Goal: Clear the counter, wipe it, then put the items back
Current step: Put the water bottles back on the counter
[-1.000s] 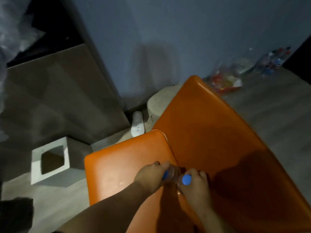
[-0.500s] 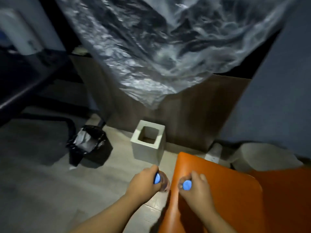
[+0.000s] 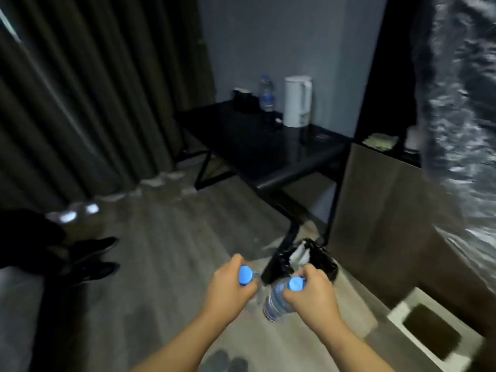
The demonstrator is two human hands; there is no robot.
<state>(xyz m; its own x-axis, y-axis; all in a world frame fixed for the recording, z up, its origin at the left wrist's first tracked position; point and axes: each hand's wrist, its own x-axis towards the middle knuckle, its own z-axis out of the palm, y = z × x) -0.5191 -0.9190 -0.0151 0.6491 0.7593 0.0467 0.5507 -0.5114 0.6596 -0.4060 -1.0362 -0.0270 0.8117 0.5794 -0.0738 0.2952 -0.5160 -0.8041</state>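
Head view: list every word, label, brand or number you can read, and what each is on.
No text reads clearly.
Bottle in right hand: the bottle has a blue-and-white label, too blurred to read.
Bottle in left hand: the body is mostly hidden; only the plain blue cap shows.
Bottle on counter: blue label, too small and blurred.
Kettle: a small dark mark near the base, unreadable.
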